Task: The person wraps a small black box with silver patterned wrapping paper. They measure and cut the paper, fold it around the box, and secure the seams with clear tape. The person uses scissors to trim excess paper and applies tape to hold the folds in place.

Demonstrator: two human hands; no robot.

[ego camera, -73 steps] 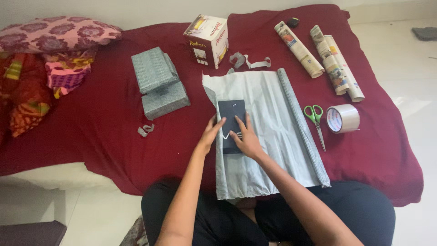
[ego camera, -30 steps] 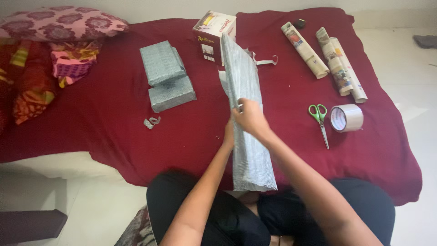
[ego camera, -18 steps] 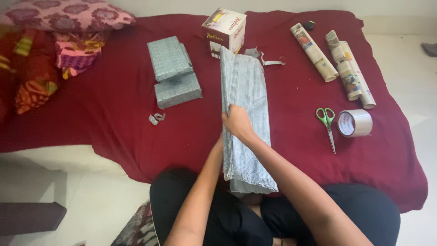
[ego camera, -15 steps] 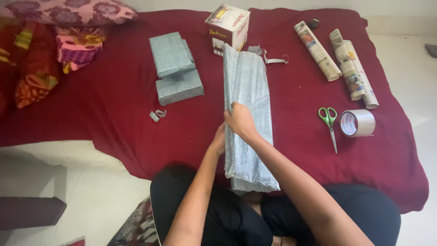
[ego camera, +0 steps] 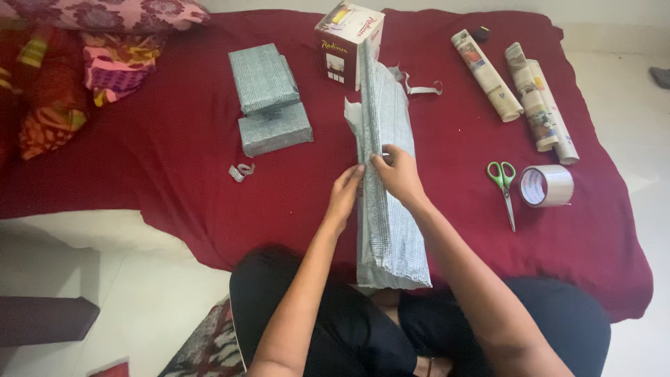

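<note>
- The folded sheet of silver wrapping paper [ego camera: 387, 188] lies lengthwise on the bed [ego camera: 174, 167], running from the person's lap up towards the printed carton [ego camera: 347, 42]; its left flap stands raised on edge, with a strip of white underside showing at the upper left.
- The left hand [ego camera: 343, 195] rests against the left side of the paper, fingers pressed to the raised flap; whether it pinches the flap cannot be told.
- The right hand [ego camera: 399, 174] lies on top of the paper about midway along, thumb and fingers closed on the raised edge.
- Two wrapped boxes [ego camera: 267, 98], stacked and in the same silver paper, sit well to the left of the sheet, with a small silver scrap [ego camera: 241, 170] below them.
- To the right lie green-handled scissors [ego camera: 504, 188] and, just beside them, a roll of tape [ego camera: 546, 186].
- Rolled newspapers [ego camera: 513, 87] lie at the far right corner of the bed.
- A floral pillow [ego camera: 118, 12] and bright cloths [ego camera: 63, 91] lie at the far left.
</note>
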